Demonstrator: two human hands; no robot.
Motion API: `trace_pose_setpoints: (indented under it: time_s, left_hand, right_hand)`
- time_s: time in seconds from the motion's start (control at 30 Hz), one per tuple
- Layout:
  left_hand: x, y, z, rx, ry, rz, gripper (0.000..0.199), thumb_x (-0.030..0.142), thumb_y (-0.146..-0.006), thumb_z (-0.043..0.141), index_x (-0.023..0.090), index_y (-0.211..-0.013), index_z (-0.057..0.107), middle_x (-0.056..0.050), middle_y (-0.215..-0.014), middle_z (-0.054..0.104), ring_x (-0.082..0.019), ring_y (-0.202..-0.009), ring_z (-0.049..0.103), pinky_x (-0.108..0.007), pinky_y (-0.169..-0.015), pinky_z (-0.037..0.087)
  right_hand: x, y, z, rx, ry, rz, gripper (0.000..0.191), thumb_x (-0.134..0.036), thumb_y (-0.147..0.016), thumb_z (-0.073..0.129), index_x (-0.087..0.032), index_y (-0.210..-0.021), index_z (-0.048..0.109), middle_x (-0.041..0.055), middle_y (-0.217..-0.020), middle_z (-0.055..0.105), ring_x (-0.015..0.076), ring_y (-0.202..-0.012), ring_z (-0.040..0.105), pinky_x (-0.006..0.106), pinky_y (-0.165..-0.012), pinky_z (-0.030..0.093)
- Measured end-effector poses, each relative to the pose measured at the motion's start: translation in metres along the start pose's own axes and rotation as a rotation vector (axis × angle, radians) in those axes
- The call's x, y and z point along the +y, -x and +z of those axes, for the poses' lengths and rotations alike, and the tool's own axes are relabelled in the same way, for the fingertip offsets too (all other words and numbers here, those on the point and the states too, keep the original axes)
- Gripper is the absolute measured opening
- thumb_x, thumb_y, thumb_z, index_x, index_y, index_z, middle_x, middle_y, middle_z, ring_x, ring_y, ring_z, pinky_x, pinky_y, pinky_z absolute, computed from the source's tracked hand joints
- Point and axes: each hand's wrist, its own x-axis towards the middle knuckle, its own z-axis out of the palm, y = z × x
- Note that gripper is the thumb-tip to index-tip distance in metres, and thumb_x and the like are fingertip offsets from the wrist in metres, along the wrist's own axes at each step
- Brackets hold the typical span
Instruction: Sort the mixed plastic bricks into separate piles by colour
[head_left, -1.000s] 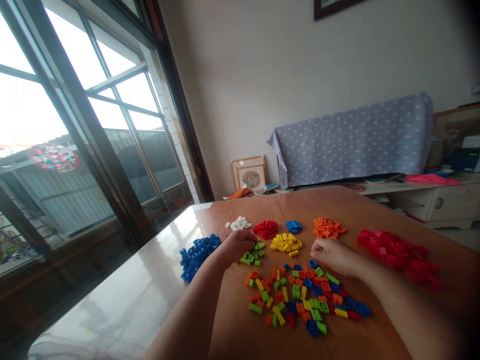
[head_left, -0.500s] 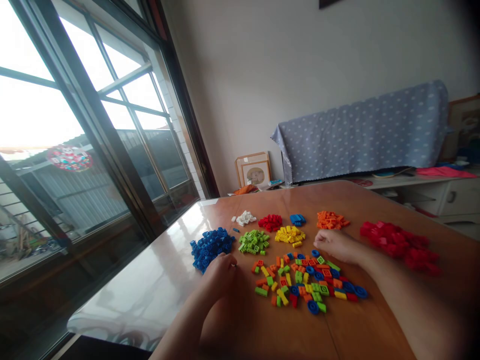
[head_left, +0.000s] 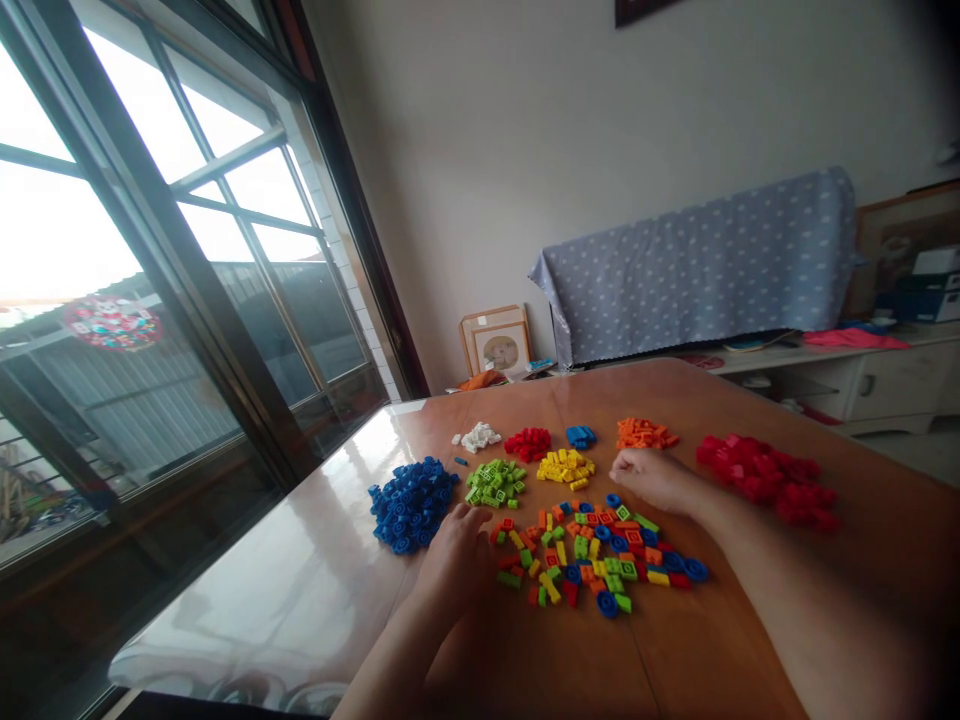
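My left hand [head_left: 459,550] is over the table between the blue pile [head_left: 412,505] and the mixed bricks [head_left: 592,550], its fingertips near the green pile [head_left: 496,483]. Its fingers are curled, and whether they hold anything is hidden. My right hand [head_left: 646,477] rests with fingers closed just behind the mixed bricks, below the orange pile [head_left: 645,433]; what it holds, if anything, is too small to name. The yellow pile [head_left: 565,467] lies left of it. To its right is a large red pile [head_left: 765,475].
Farther back on the wooden table [head_left: 555,670] are white pieces [head_left: 480,436], a small red pile [head_left: 528,443] and blue bricks [head_left: 581,437]. Behind the table stands a cabinet [head_left: 885,385] with a dotted cloth [head_left: 690,275] above it. Windows fill the left side.
My left hand has moved right, away from the blue pile toward the mixed bricks. The view has shifted slightly; my right hand stays at about the same spot beside the bricks.
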Motion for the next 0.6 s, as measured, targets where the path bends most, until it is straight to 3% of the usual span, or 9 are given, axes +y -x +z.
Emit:
trace_pose_setpoints:
  time_s: [0.27,0.6]
  left_hand:
    - [0.024,-0.007,0.015,-0.057,-0.004,0.047,0.029,0.017,-0.089,0.046,0.021,-0.107,0.068,-0.01,-0.108,0.065,-0.023,-0.102,0.059,-0.033,-0.09,0.044]
    - [0.041,-0.019,0.029,-0.078,0.1,0.128,0.026,0.016,-0.09,0.043,0.02,-0.095,0.068,-0.008,-0.097,0.064,-0.02,-0.091,0.059,-0.029,-0.082,0.044]
  right_hand:
    - [-0.002,0.0,-0.006,0.022,0.015,0.004,0.014,-0.026,-0.078,0.057,-0.018,-0.081,0.068,0.0017,-0.074,0.068,0.0152,-0.069,0.057,0.024,-0.058,0.033]
    - [-0.002,0.001,-0.006,-0.018,0.0,0.029,0.016,-0.022,-0.075,0.057,-0.019,-0.086,0.069,0.0009,-0.075,0.069,0.0149,-0.068,0.057,0.024,-0.056,0.031]
